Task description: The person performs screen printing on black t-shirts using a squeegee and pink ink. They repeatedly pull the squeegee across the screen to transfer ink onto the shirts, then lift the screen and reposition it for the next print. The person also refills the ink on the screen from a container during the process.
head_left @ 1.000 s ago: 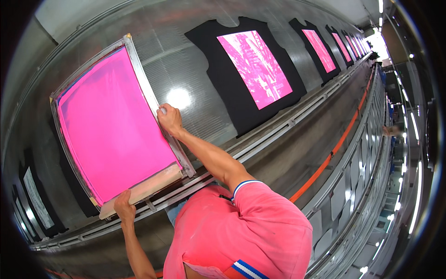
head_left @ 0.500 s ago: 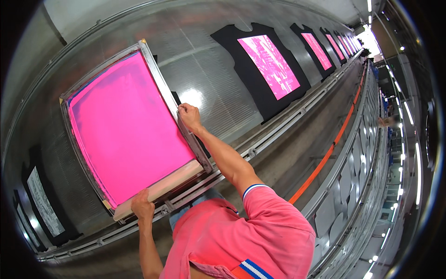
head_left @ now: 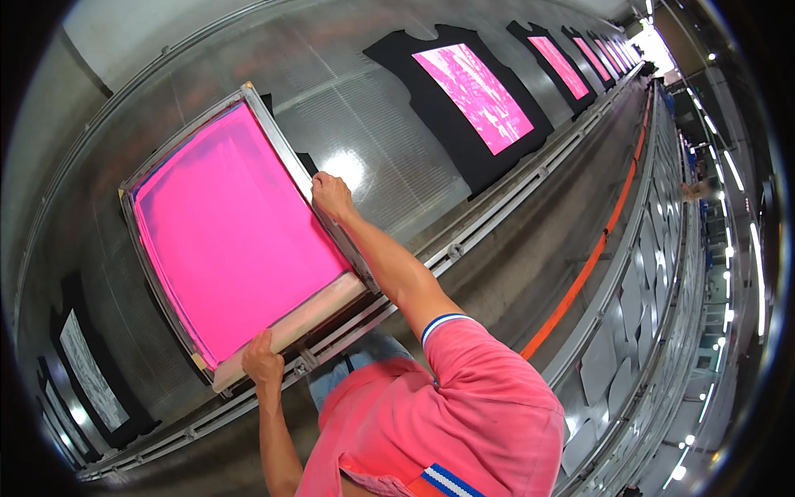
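Note:
A printing screen [head_left: 281, 142] with a metal frame lies over the grey table, its mesh covered with bright pink ink [head_left: 236, 240]. Along the screen's near edge rests a wooden squeegee [head_left: 310, 316]. My left hand [head_left: 263, 361] is closed around the squeegee's left end, fingers over its top. My right hand [head_left: 333, 197] grips the frame's right side, with the fingertips partly hidden. Bits of black fabric [head_left: 306, 163] stick out from beneath the frame on that side; whatever else lies under the screen is hidden.
Black shirt pieces [head_left: 443, 161] with pink prints run along the table [head_left: 373, 124] to the far right. Others, with grey-white prints [head_left: 89, 369], lie to the left. A metal rail [head_left: 489, 224] follows the near edge. An orange strip [head_left: 592, 261] and another long rack [head_left: 629, 315] stand at right.
My view has turned a little. Slightly more black fabric shows past the frame's right side. Both hands keep their holds on the squeegee and the frame.

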Tool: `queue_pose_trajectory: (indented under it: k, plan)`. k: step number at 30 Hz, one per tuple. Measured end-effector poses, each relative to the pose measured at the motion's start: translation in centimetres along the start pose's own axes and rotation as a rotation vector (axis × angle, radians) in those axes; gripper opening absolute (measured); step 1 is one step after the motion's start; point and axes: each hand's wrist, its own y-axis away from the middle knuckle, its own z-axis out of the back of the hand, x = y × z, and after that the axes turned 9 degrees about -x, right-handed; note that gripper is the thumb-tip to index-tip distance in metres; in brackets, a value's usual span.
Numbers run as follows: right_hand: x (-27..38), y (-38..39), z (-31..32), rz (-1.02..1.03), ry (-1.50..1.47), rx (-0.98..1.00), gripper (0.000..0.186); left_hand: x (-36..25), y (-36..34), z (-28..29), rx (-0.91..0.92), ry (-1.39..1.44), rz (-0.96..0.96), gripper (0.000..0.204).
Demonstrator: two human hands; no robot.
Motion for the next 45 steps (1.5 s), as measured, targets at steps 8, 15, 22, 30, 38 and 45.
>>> queue_pose_trajectory:
  k: [8, 15, 22, 30, 38, 45]
  plan:
    - [6.6, 2.6, 3.8, 0.441, 0.068, 0.433, 0.035, 0.8, -5.6, 0.8, 0.203, -0.1, 0.124, 0.038]
    - [8.0, 0.5, -2.5, 0.876, 0.617, 0.58, 0.018, 7.1, -20.8, -1.3, 0.154, 0.016, 0.055, 0.037]
    - [16.4, -14.3, -8.8, 1.002, 0.502, 0.296, 0.01, 17.8, -38.9, 2.0, 0.193, -0.162, 0.069, 0.024]
    - [21.1, -23.3, -14.0, 0.896, 0.561, 0.305, 0.016, 23.8, -49.2, 1.4, 0.152, -0.264, 0.013, 0.024]
    - [16.9, -16.9, -12.2, 0.937, 0.496, 0.271, 0.021, 22.4, -40.9, 0.1, 0.054, -0.246, 0.037, 0.04]
    - [12.2, -4.0, -4.6, 0.933, 0.47, 0.338, 0.024, 18.1, -26.3, 1.3, 0.119, -0.22, 0.073, 0.05]
